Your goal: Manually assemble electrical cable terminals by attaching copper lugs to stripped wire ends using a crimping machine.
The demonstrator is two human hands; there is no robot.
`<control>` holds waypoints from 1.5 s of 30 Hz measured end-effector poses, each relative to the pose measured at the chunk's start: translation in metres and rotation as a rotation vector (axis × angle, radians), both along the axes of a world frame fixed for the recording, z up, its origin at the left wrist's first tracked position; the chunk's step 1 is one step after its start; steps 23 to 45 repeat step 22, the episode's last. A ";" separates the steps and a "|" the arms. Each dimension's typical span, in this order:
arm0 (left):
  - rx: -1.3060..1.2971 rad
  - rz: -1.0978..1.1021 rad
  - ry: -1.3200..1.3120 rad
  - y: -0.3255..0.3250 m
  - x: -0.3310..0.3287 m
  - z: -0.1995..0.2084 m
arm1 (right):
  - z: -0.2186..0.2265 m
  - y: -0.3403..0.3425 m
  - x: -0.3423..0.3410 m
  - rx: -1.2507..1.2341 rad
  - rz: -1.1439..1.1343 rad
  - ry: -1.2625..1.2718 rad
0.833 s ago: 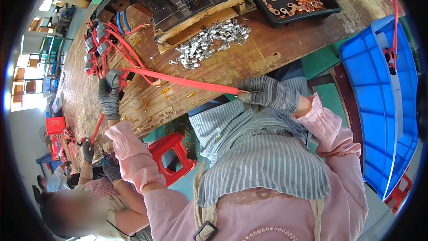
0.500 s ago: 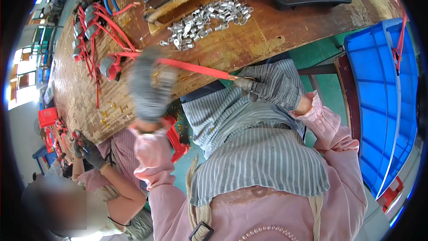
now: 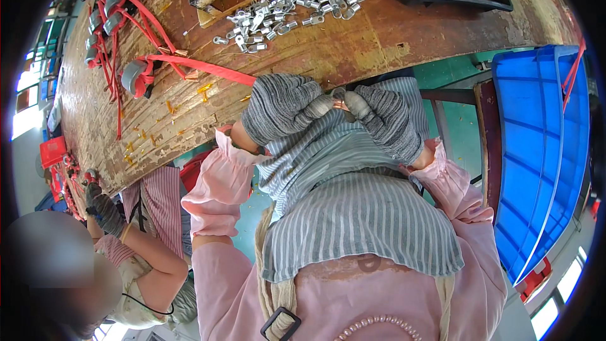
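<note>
Both my hands wear grey knitted gloves and meet over my striped apron (image 3: 360, 215), just off the bench edge. My left hand (image 3: 284, 108) is closed round a red cable (image 3: 208, 70) that runs from a grey-and-red connector (image 3: 133, 78) on the bench. Bare copper strands (image 3: 339, 105) show at the cable's end between my fingertips. My right hand (image 3: 386, 121) pinches that copper end; whether a small part is also in its fingers is hidden. Beyond my hands, silver cable lugs (image 3: 290, 12) lie in a loose pile on the worn wooden bench (image 3: 353, 44).
More red cables with grey connectors (image 3: 113, 0) lie at the bench's left. A black tray (image 3: 454, 1) holds copper lugs at the far right. Brass-coloured bits (image 3: 203, 90) are scattered nearby. A blue crate (image 3: 530, 151) stands right; a gloved co-worker (image 3: 145, 246) sits left.
My left hand, blurred before, has moved right along the red cable to meet my right hand at its copper end. The view has shifted slightly.
</note>
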State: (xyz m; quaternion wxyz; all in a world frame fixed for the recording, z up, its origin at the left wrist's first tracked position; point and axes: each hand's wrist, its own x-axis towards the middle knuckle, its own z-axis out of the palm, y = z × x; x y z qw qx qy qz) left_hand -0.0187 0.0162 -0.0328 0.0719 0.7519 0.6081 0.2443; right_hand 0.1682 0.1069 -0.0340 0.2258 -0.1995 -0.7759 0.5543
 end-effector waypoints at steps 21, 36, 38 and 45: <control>0.431 1.047 0.531 -0.075 -0.123 0.193 | 0.105 0.029 -0.058 -0.223 0.215 0.150; 0.418 0.722 -0.120 -0.096 -0.158 0.230 | 0.112 0.026 -0.066 -0.165 0.228 0.083; 0.418 0.722 -0.120 -0.096 -0.158 0.230 | 0.112 0.026 -0.066 -0.165 0.228 0.083; 0.418 0.722 -0.120 -0.096 -0.158 0.230 | 0.112 0.026 -0.066 -0.165 0.228 0.083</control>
